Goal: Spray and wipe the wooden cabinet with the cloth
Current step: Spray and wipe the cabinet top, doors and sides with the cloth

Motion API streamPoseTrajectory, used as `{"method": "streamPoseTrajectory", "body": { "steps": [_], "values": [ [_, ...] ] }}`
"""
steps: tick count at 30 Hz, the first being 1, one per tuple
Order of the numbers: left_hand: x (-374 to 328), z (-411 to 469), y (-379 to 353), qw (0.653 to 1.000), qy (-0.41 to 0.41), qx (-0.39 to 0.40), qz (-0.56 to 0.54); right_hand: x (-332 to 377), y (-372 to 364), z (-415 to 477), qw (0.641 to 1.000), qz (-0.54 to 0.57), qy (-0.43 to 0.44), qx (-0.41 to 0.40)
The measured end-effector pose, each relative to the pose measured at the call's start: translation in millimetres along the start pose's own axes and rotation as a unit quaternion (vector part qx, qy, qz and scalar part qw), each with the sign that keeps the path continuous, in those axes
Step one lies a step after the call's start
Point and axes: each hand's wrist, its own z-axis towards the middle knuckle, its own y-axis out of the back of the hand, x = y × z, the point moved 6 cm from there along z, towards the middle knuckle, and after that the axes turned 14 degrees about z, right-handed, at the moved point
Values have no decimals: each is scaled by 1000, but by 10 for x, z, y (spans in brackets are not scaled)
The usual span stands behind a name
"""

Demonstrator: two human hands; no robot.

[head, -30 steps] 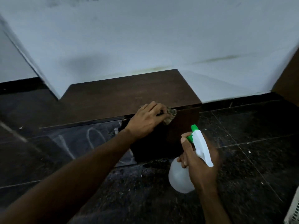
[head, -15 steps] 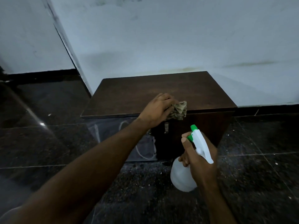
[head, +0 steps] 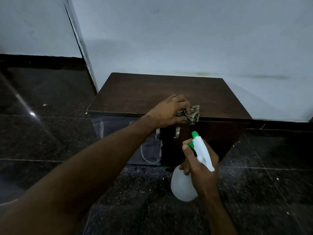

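A low dark wooden cabinet (head: 162, 92) stands against the pale wall, its top facing me. My left hand (head: 166, 112) grips a crumpled patterned cloth (head: 192, 114) at the top's front edge, the cloth hanging a little over the edge. My right hand (head: 201, 173) holds a white spray bottle (head: 182, 185) in front of the cabinet, fingers curled round its neck and trigger. Its white head with the green nozzle (head: 194, 134) points up toward the cabinet front. A metal handle (head: 177, 132) shows on the dark door below the cloth.
Dark speckled floor tiles (head: 262, 192) surround the cabinet. The wall (head: 186, 39) rises right behind it, with a wall corner (head: 79, 44) at the left. A glassy, reflective panel (head: 118, 131) forms the cabinet's left front.
The view has swung so the cabinet sits more centred and its whole top shows. My left hand with the cloth stays at the front edge. My right hand and the bottle barely moved.
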Motion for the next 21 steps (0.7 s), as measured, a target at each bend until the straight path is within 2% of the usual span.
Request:
{"method": "streamPoseTrajectory", "body": {
  "steps": [7,13,17,21],
  "values": [
    [567,-730,403,998,60,13,11,133,-92,55,1000,12,3,24],
    [520,-677,345,994,96,-1,61,106,-148,-36,999,23,-9,27],
    [325,-569,200,993,92,-26,74,57,-280,-1,999,32,-10,24],
    [464,-718,311,996,63,-1,58,21,-434,68,999,44,-15,26]
  ]
}}
